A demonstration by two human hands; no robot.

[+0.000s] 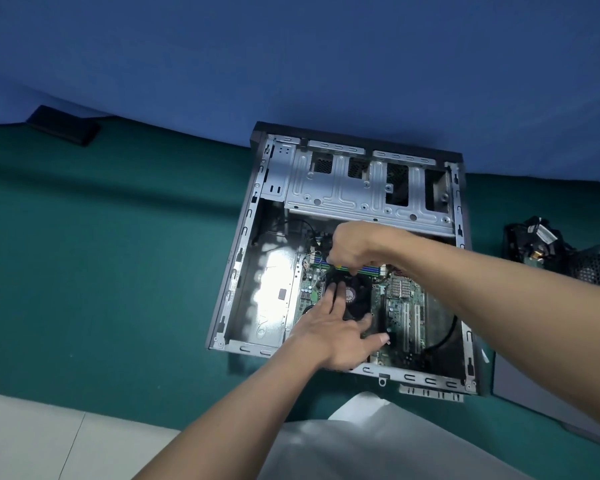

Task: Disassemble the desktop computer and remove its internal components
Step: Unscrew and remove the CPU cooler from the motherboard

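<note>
The open grey metal desktop computer case (243,244) lay on a green tablecloth (118,254). The left hand (336,336) rested, fingers spread flat, on the black square cooling fan (357,299) inside. The right hand (355,247) was curled at the fan's far edge; whether it gripped anything could not be told.

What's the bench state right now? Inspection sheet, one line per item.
Surface: green cloth-covered table, case lying on it.
Job's things: open grey metal computer case; green motherboard and black cooler fan inside.
Clutter: black flat slab far left; perforated metal box and black parts pile at right.
Grippers: left hand flat, fingers on the fan; right hand curled above the fan's far edge, contents unclear.
Cables: black cable looped along the case's right side.
Surroundings: blue fabric backdrop; pale tiled floor.
</note>
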